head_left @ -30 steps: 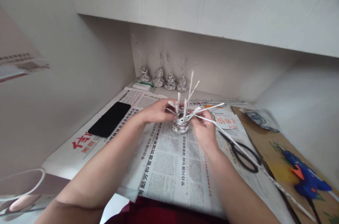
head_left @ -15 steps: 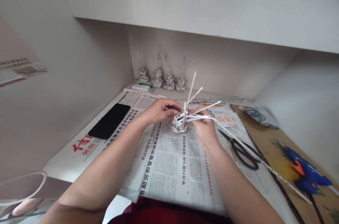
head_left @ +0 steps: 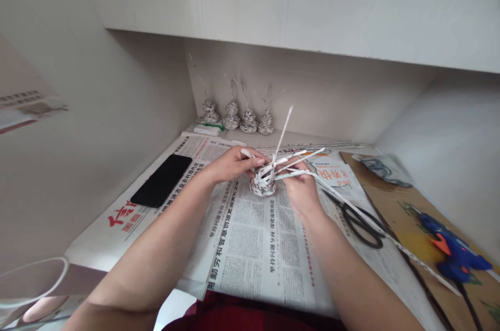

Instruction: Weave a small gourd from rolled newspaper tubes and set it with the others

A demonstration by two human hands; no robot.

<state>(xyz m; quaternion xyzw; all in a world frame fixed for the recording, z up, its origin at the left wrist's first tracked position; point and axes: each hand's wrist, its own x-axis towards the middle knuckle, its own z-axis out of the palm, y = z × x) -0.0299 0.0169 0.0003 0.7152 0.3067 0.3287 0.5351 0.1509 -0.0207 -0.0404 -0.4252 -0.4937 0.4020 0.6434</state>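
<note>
A small woven newspaper piece (head_left: 262,184), round and basket-like, is held between my two hands just above the newspaper sheet. Loose rolled-paper strips fan out of its top, one upright and several leaning right. My left hand (head_left: 239,163) is closed, with a white paper strip (head_left: 248,154) pinched between thumb and fingers at the piece's left side. On the other side, my right hand (head_left: 300,180) grips the woven piece, its fingers partly hidden behind the strips. From there a long paper strip (head_left: 414,258) trails down to the lower right.
Black scissors (head_left: 361,224) lie right of my right hand. A blue glue gun (head_left: 449,247) rests on a brown board (head_left: 351,164). A black phone (head_left: 162,180) is at left on the newspaper (head_left: 250,247). Several finished woven pieces (head_left: 249,121) stand along the back wall under the overhang.
One strip that leaned up and right is now folded over to the left, under my left thumb. Another strip has dropped lower to the right. My right hand has barely moved.
</note>
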